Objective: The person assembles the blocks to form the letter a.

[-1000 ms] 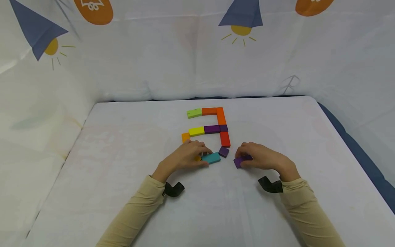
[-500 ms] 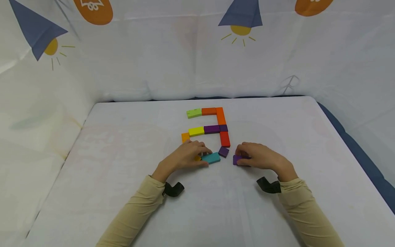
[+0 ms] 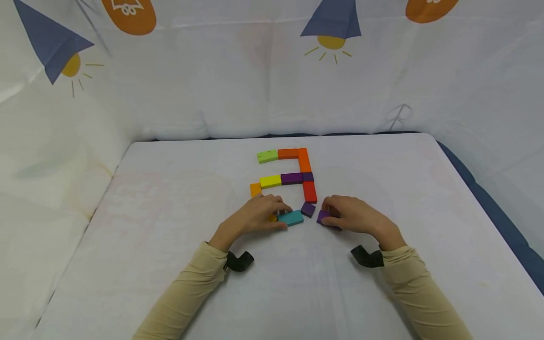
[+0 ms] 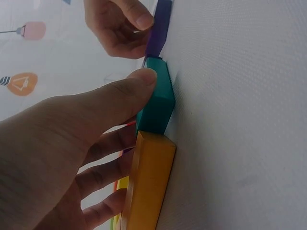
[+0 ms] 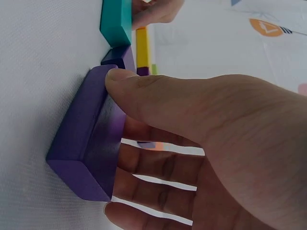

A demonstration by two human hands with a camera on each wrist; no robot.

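Observation:
My left hand (image 3: pixel 260 212) pinches a teal block (image 3: pixel 291 218) that lies on the white table. In the left wrist view its thumb presses the teal block's near side, and an orange block (image 4: pixel 152 182) adjoins that block. My right hand (image 3: pixel 357 216) grips a long purple block (image 5: pixel 81 127) between thumb and fingers, low over the table. A gap shows in the head view between this block and a small dark purple block (image 3: pixel 308 209), which sits askew beside the teal one. My left hand hides most of the orange block in the head view.
Behind the hands, a row of blocks turns corners: a lime block (image 3: pixel 267 156), orange-red block (image 3: pixel 288 153), orange block (image 3: pixel 304 160), yellow block (image 3: pixel 270 181), purple block (image 3: pixel 292 178) and red block (image 3: pixel 310 192). A printed white cloth (image 3: pixel 238 80) hangs behind the table (image 3: pixel 191 179).
My right hand has slid slightly left with the long purple block, which has turned and come closer to the small dark purple one. My left hand and the other blocks stay put.

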